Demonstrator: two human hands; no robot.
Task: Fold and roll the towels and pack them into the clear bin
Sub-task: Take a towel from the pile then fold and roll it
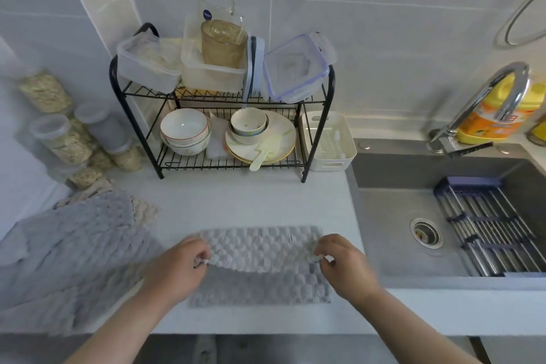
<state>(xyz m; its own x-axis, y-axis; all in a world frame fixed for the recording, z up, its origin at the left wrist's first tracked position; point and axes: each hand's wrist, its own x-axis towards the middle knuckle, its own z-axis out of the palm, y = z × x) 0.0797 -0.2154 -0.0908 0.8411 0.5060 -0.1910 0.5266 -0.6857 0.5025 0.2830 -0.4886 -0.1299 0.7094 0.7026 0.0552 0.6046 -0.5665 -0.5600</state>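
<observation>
A grey towel [260,260] is spread on the near counter [236,201], its folded-over edge pinched at both ends by the left grip [180,266] and right grip [342,263]. Soft, light and limp, it is judged best taken at corners. More towels [74,245] are heaped left.

The white countertop [236,204] carries a black wire rack [221,102] at the back, a white basket [328,139] just beside it and clear jars [62,139] at the far left. In front lie a grey towel [260,289] and, to its left, a pile of towels [74,245].
</observation>
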